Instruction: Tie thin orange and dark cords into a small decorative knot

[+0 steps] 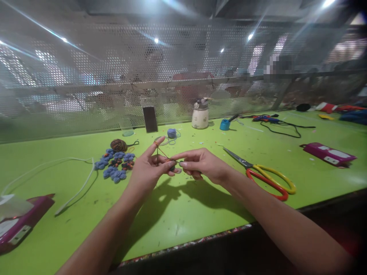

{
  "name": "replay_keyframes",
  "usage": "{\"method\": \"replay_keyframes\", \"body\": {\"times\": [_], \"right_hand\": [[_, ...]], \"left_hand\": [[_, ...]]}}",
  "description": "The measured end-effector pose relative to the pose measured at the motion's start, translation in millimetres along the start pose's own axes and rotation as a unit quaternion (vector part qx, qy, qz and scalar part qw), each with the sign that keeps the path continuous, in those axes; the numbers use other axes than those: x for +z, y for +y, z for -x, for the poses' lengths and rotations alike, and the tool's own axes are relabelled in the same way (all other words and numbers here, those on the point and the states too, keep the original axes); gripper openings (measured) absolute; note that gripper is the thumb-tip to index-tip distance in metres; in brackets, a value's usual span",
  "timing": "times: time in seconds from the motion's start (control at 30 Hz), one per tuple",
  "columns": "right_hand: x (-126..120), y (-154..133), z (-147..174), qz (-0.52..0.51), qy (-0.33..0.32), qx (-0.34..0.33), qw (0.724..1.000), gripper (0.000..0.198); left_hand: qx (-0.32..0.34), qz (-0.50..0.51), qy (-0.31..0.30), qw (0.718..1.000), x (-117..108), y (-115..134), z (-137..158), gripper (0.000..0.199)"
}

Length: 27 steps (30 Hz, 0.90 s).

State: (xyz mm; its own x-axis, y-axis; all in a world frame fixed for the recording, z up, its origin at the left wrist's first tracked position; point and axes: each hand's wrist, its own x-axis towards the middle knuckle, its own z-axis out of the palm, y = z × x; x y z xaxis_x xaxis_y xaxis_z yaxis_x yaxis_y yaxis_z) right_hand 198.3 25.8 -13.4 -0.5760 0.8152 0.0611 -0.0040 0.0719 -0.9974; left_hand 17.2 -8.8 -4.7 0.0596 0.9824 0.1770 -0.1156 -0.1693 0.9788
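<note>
My left hand (146, 167) is raised over the middle of the table, its thumb and fingers pinching a small dark piece of crochet (172, 168). Orange-and-dark yarn (156, 143) loops round the lifted index finger and runs down to the work. Close against it, my right hand (207, 165) grips a slim crochet hook (178, 162), mostly hidden by the fingers. Left of the hands lie several blue and orange-dark crocheted flowers (117, 175), with a brown variegated yarn ball (118, 145) behind them. A small blue yarn ball (171, 133) sits farther back.
Scissors (252, 166) with yellow and red handles lie beside my right forearm. Purple boxes (328, 154) rest on both sides, and a white cable (83, 187) is at left. Along the perforated screen stand a phone (150, 119), a bottle (200, 114) and a blue pot (224, 125).
</note>
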Motion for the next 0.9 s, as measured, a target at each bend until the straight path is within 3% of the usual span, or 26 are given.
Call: {"method": "replay_keyframes", "body": {"times": [0.4, 0.77, 0.9], "right_hand": [[-1, -7, 3, -0.024, 0.006, 0.016, 1.000, 0.035], [17, 0, 2, -0.097, 0.063, -0.024, 0.993, 0.023], [20, 4, 1, -0.062, 0.083, -0.046, 0.994, 0.022]], "left_hand": [[0.025, -0.009, 0.005, 1.000, 3, 2, 2, 0.083], [0.025, 0.051, 0.024, 0.998, 0, -1, 0, 0.087], [0.030, 0.048, 0.037, 0.998, -2, -1, -1, 0.084]]}}
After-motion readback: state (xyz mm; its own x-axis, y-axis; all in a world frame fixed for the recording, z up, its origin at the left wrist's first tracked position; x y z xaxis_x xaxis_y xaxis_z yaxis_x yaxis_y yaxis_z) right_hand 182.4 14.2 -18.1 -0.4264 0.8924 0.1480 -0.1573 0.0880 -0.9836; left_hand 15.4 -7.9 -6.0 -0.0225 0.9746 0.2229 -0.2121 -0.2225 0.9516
